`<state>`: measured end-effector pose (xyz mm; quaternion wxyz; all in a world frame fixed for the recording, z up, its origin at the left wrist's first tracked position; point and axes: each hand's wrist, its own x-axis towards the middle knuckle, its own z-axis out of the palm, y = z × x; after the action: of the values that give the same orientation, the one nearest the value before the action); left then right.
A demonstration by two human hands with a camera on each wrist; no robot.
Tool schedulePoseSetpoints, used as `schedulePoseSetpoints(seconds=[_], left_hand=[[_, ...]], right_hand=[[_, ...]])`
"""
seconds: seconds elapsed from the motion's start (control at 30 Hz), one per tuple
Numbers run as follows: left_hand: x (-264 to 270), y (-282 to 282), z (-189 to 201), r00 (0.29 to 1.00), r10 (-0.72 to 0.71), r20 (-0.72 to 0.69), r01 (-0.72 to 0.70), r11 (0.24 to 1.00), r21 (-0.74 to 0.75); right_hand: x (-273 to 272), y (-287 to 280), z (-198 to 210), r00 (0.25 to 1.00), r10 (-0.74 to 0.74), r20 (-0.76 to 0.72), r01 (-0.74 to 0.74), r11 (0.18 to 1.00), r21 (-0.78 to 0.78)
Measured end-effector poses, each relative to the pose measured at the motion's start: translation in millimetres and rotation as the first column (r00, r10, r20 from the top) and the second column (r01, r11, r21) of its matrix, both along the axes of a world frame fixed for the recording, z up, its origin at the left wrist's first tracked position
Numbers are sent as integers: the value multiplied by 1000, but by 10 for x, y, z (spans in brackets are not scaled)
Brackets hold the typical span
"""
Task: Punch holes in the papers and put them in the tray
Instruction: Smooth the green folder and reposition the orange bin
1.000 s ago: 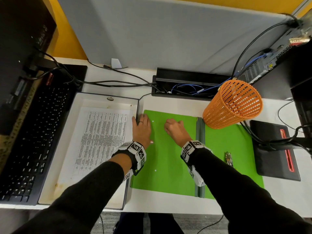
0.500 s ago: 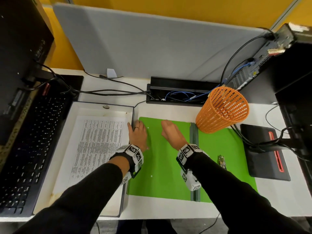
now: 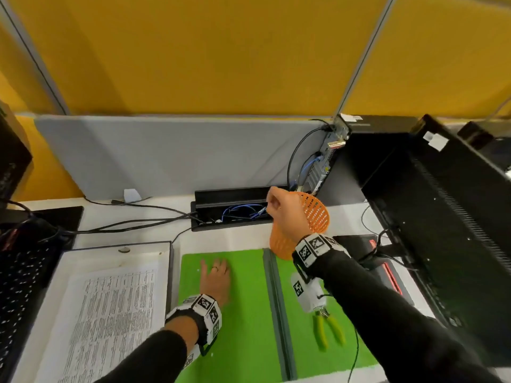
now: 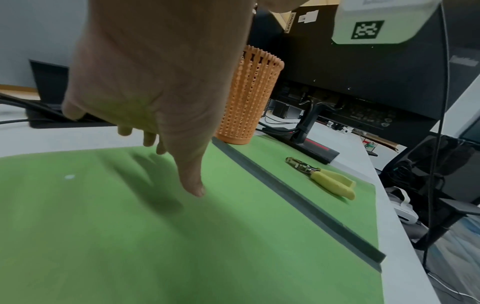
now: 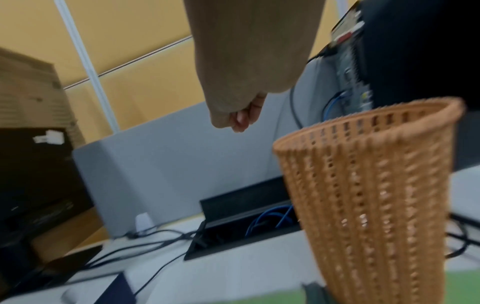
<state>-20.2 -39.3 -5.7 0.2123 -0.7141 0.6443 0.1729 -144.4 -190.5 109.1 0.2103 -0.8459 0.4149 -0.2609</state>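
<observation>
A sheet of printed paper [image 3: 110, 313] lies in the white tray [image 3: 116, 246] at the left. The hole punch [image 3: 329, 327] with yellow handles [image 4: 332, 181] lies on the right half of the green mat [image 3: 243, 313], and no hand touches it. My left hand [image 3: 215, 269] rests flat on the mat's left half with its fingers straight [image 4: 161, 144]. My right hand [image 3: 276, 205] is raised beside the rim of the orange mesh basket [image 3: 318, 214]. Its fingers are curled into a fist [image 5: 241, 119], and I see nothing in them.
A black keyboard [image 3: 22, 286] lies left of the tray. An open cable box [image 3: 232, 208] sits behind the mat. A black monitor [image 3: 442, 230] and its base [image 3: 367, 244] stand at the right. A small white paper dot [image 4: 69, 176] lies on the mat.
My right hand has lifted off the mat and risen to the basket's rim with its fingers curled. The left hand stays flat on the mat. My head view has tilted upward.
</observation>
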Motion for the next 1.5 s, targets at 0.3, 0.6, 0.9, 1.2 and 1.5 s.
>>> schedulePoseSetpoints(seconds=[0.3,0.6,0.9,1.2,1.5], left_hand=[[-145,30,-69,994,-101,-50,107,985,135],[-153,96,-112,994,-91,-62,98,988,120],[-107,180,-90,994,-77,-73,84,992,99],[328,454,-107,982,106,158,-105,994,-15],[522,651,-220,977,134,164,-130,991,-33]], right_hand=[[-690,-422,104,969,-223,-104,230,971,59],[-816,-492,41,961,-251,-113,257,965,43],[-734,-375,92,979,-189,-74,197,974,110],[292,148,-274,982,170,-82,-158,977,143],[901,679,-1241,913,324,-248,-240,918,316]])
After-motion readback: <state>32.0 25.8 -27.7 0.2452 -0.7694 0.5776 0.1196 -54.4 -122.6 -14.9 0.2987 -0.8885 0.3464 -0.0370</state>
